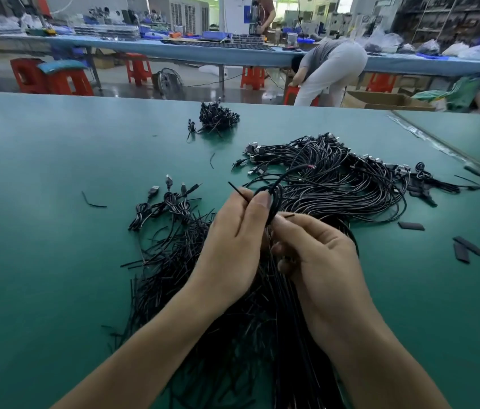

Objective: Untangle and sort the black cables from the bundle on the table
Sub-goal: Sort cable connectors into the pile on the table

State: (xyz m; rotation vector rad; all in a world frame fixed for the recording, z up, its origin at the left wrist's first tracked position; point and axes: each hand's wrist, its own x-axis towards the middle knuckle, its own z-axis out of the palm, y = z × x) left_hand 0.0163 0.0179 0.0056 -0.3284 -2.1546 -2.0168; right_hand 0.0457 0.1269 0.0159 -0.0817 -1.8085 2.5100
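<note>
A big bundle of loose black cables point(336, 178) with USB plugs spreads over the green table point(55, 261) at centre right. My left hand point(232, 240) grips a coiled black cable point(272, 199) between thumb and fingers, above the table. My right hand point(318, 249) pinches the same cable and a thin black tie just below the coil. A heap of thin black ties point(203, 290) lies under both wrists. Several coiled and tied cables point(168, 205) lie in a row to the left of my hands.
A small pile of tied cables point(216, 116) sits near the far table edge. Short black flat sleeves point(468, 246) lie scattered at the right. Stray tie pieces point(92, 202) lie at the left. Beyond the table a person point(327, 72) bends over among red stools.
</note>
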